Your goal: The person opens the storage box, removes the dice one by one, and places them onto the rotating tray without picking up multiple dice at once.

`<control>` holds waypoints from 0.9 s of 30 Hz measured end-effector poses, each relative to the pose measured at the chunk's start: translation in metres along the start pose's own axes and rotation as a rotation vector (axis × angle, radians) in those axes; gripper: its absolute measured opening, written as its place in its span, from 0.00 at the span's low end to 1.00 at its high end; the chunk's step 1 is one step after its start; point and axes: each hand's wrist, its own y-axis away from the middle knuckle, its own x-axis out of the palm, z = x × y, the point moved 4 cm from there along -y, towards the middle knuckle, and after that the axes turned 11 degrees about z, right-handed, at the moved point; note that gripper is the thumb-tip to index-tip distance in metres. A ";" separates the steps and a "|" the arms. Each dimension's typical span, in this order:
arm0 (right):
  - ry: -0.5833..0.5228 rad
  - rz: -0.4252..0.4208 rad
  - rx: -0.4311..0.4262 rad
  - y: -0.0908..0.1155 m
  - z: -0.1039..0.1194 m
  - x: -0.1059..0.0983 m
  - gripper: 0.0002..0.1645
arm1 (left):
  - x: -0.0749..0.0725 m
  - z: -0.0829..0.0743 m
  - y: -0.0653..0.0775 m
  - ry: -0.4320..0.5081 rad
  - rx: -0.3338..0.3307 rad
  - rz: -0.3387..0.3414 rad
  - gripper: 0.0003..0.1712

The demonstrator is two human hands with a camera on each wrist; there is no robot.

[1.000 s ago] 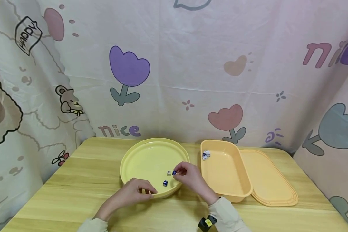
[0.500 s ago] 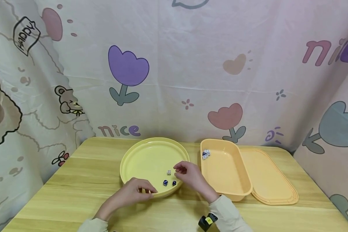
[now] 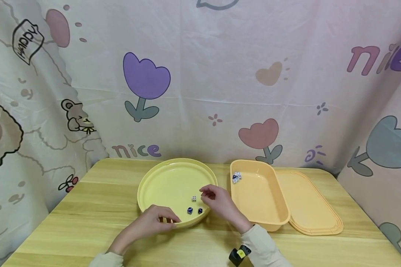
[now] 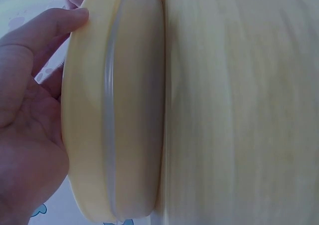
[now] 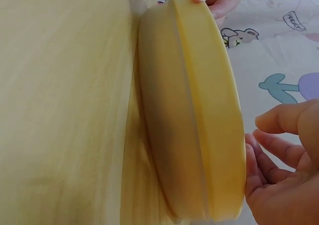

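Observation:
A round yellow tray (image 3: 167, 185) stands on the table, with a white die (image 3: 194, 198), a blue die (image 3: 189, 210) and a second blue die (image 3: 200, 210) lying in its right front part. My left hand (image 3: 155, 219) grips the tray's front rim; in the left wrist view the thumb (image 4: 70, 18) presses the outer wall while the fingers reach over the inside. Over the right rim, my right hand (image 3: 220, 202) hovers with loosely bent fingers and holds nothing. The right wrist view shows a gap between its thumb and index finger.
An orange rectangular box (image 3: 260, 193) stands right of the tray, with several white and blue dice (image 3: 237, 177) in its far left corner. Its flat lid (image 3: 315, 204) lies on the table (image 3: 87, 207) at the right. A printed cloth (image 3: 200, 74) hangs behind.
My right hand has let go of a blue die, which now lies beside the other blue one in the tray. The left hand has kept its place on the rim.

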 end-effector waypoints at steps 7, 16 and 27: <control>-0.054 0.022 0.025 -0.002 0.006 0.003 0.09 | -0.002 -0.001 0.004 0.002 0.005 -0.012 0.06; -0.081 0.083 0.056 -0.002 0.031 -0.021 0.12 | 0.000 0.000 -0.001 -0.015 0.060 -0.005 0.07; 0.010 -0.027 0.115 -0.023 0.029 -0.101 0.15 | 0.001 0.002 0.001 0.007 0.017 0.009 0.06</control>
